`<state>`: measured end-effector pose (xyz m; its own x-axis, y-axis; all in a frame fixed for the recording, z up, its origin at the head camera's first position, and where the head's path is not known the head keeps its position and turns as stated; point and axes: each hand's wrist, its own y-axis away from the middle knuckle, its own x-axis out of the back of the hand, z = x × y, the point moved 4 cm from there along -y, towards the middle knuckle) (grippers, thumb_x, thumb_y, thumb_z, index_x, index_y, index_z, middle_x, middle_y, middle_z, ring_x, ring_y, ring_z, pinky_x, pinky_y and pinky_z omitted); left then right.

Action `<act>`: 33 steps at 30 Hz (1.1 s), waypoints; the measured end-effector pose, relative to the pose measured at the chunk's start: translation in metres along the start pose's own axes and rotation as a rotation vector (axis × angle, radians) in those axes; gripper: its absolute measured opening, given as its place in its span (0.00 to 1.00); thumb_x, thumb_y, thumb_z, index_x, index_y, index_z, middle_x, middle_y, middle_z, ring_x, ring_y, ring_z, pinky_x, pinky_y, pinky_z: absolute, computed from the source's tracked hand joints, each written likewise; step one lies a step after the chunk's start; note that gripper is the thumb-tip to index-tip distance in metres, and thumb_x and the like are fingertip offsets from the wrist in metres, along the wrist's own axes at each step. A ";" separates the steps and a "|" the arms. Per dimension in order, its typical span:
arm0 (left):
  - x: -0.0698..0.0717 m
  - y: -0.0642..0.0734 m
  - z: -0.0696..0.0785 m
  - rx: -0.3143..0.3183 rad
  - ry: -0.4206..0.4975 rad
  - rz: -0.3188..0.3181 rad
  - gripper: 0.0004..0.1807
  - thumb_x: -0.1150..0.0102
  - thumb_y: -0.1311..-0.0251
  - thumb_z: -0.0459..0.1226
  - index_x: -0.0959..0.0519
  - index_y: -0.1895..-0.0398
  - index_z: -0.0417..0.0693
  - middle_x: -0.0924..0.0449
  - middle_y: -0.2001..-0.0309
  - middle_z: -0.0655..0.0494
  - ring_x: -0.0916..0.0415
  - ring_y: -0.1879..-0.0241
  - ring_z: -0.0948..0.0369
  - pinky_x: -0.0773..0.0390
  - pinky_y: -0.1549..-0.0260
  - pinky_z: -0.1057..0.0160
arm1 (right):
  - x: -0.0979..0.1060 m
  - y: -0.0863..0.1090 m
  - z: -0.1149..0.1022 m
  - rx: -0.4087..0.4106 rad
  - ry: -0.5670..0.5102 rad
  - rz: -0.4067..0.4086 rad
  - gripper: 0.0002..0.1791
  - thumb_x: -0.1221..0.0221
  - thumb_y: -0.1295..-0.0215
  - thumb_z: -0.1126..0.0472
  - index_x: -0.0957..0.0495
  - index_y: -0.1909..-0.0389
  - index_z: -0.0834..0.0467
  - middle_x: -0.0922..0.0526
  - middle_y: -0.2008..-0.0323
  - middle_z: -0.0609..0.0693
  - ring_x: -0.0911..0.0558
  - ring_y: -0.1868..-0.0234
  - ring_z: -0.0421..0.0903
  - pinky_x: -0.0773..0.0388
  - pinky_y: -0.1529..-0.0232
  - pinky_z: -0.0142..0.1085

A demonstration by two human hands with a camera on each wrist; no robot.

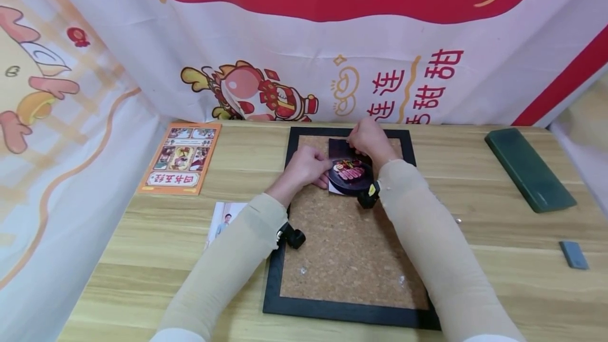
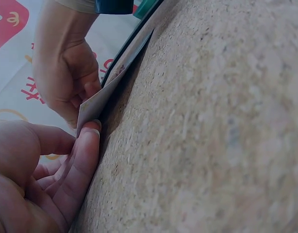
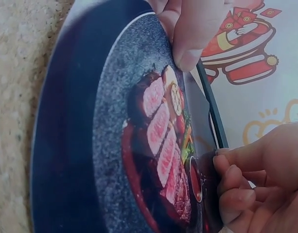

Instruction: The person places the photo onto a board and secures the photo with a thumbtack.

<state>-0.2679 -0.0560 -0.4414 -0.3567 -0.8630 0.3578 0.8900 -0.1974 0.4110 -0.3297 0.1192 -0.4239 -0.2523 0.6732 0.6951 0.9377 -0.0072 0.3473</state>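
A food photo (image 1: 350,176) of sliced meat on a dark plate lies over the upper part of a black-framed cork board (image 1: 351,247). My left hand (image 1: 309,165) pinches its left edge between thumb and fingers; in the left wrist view the photo's near edge (image 2: 93,104) stands raised off the cork. At the photo's top right my right hand (image 1: 372,141) has its thumb and curled fingertips pinched at the edge. Seen from the right wrist, those fingertips (image 3: 224,160) meet the dark border; I cannot tell whether a small pin is between them.
Clear pins (image 1: 303,271) show low on the board. Left of it lie an orange printed card (image 1: 180,158) and a partly covered portrait photo (image 1: 223,220). A green block (image 1: 529,170) and a small grey-blue piece (image 1: 573,255) lie at the right. A printed curtain (image 1: 285,36) hangs behind.
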 end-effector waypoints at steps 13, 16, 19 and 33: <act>0.001 0.003 0.005 -0.016 -0.021 -0.046 0.10 0.41 0.22 0.34 0.15 0.59 0.35 0.16 0.78 0.50 0.18 0.83 0.63 0.13 0.79 0.64 | 0.003 -0.001 0.013 0.019 0.013 0.004 0.12 0.37 0.22 0.57 0.21 0.64 0.60 0.22 0.79 0.48 0.24 0.81 0.43 0.27 0.80 0.35; 0.003 0.004 0.005 -0.014 -0.041 -0.046 0.10 0.41 0.22 0.35 0.15 0.59 0.37 0.16 0.76 0.50 0.17 0.82 0.62 0.12 0.78 0.64 | 0.004 0.001 0.016 0.050 -0.024 -0.021 0.11 0.38 0.21 0.57 0.20 0.62 0.61 0.21 0.79 0.48 0.23 0.81 0.43 0.25 0.80 0.34; 0.005 0.006 0.003 -0.006 -0.039 -0.040 0.10 0.40 0.22 0.35 0.15 0.59 0.37 0.16 0.75 0.50 0.16 0.82 0.62 0.11 0.77 0.63 | 0.005 0.005 0.017 0.115 -0.058 -0.043 0.12 0.39 0.19 0.56 0.19 0.59 0.61 0.19 0.75 0.50 0.21 0.79 0.43 0.21 0.78 0.34; 0.020 0.019 0.005 -0.212 -0.100 -0.043 0.10 0.40 0.23 0.34 0.15 0.56 0.34 0.15 0.74 0.48 0.17 0.81 0.62 0.12 0.78 0.62 | 0.018 0.036 0.019 0.320 -0.070 -0.022 0.15 0.42 0.17 0.54 0.18 0.50 0.63 0.14 0.62 0.58 0.17 0.67 0.51 0.18 0.70 0.35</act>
<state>-0.2598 -0.0748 -0.4227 -0.4126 -0.8031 0.4298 0.9093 -0.3353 0.2465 -0.2956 0.1448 -0.4110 -0.2665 0.7199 0.6409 0.9626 0.2330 0.1384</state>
